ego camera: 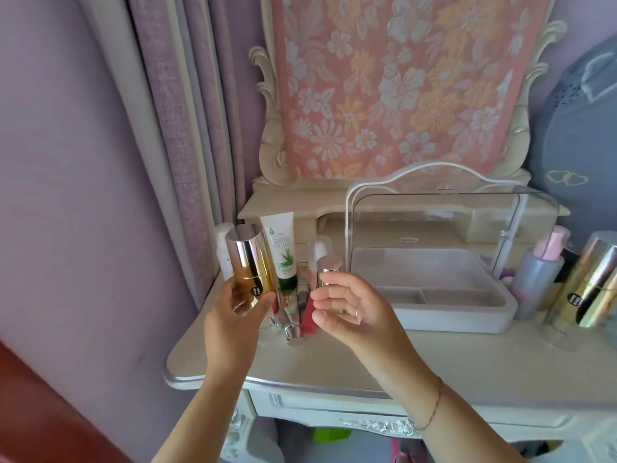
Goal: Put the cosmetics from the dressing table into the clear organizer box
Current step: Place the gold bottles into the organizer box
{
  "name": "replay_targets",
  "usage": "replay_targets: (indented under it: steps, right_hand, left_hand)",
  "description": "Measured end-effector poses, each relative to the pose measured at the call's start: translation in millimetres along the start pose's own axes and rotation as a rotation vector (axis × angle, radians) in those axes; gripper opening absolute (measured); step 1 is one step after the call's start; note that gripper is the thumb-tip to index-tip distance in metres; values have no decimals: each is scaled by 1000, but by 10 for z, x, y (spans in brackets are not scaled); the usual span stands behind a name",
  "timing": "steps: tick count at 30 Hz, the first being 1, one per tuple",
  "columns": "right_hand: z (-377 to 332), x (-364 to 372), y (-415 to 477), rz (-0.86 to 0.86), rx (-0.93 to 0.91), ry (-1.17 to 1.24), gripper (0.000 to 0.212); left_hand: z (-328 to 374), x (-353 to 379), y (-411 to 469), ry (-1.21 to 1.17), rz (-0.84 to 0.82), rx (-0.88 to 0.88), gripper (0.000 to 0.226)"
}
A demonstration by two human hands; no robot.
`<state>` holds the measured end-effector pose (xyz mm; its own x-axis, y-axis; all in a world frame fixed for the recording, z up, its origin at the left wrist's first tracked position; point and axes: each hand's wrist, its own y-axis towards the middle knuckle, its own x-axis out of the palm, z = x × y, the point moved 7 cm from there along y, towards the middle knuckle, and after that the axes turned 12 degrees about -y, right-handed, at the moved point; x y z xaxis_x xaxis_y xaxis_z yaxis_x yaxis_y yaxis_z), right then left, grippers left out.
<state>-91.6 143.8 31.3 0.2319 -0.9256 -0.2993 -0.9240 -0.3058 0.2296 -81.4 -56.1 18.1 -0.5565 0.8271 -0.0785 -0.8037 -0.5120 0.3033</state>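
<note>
My left hand [233, 315] grips a gold bottle with a mirror-like cap [248, 262], lifted above the left side of the dressing table [334, 362]. My right hand [347, 309] is curled around a small bottle with a pinkish metallic cap [329, 270]. Behind them stand a white and green aloe tube [282, 248], a white bottle [222, 252] and a slim BB tube [303, 279]. A silver tube [292, 324] and a red item [307, 315] lie on the table. The clear organizer box [444, 262] stands to the right, its lid up and its grey tray bare.
Right of the box stand a grey bottle with a pink pump [537, 282] and a second gold bottle [587, 289]. A floral cloth [400, 85] covers the mirror behind. Curtains [187, 111] hang at the left. A grey round object [581, 138] fills the right edge.
</note>
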Motion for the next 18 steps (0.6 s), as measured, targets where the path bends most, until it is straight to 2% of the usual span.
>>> replay_targets:
  steps: [6,9,12,15,18]
  right_hand:
    - [-201,99,-48,-51,-76,-115,50]
    - [-352,67,-124,-37,-128,-151,53]
    - [-406,-141,-201,50,-149,-268,42]
    - [-304,-427,-245,107,-107,-363,28]
    - [-93,-710,-217,155,-31,-334,29]
  left_hand:
    - [534,-132,-235,-84,11,110,40]
    - [796,42,-438,-193,-101,107,46]
    - [854,370,-612,-260,-219,82,47]
    - [816,728,-706,-269,-303,85,51]
    - [741,1079,-736,-258,-376,87,49]
